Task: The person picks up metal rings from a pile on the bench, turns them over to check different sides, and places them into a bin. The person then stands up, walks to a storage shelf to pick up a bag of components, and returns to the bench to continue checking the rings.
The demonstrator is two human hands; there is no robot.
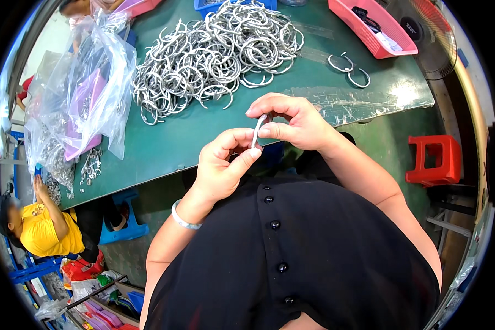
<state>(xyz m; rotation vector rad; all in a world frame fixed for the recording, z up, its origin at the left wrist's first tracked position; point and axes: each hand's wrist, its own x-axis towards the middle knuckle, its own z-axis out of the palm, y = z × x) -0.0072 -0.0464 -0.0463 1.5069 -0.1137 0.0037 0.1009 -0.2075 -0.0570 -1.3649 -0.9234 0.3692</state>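
From here I can see a slim, silvery bangle (257, 132) held up just past the near edge of the green table (176, 140), in front of the person's black top. It is turned nearly edge-on, so it reads as a short, gently bowed bar, pale and bright along its length, with fingertips covering both ends; I can't tell whether its loop has a gap. The left hand (221, 162) pinches the lower end between thumb and fingers, and the right hand (297, 122) is clamped on the upper end the same way. Beyond them sprawls a tangled heap of similar grey-silver rings (220, 55), some showing gaps, while two loose rings (359, 86) lie off to the right, near a pink basket (363, 38).
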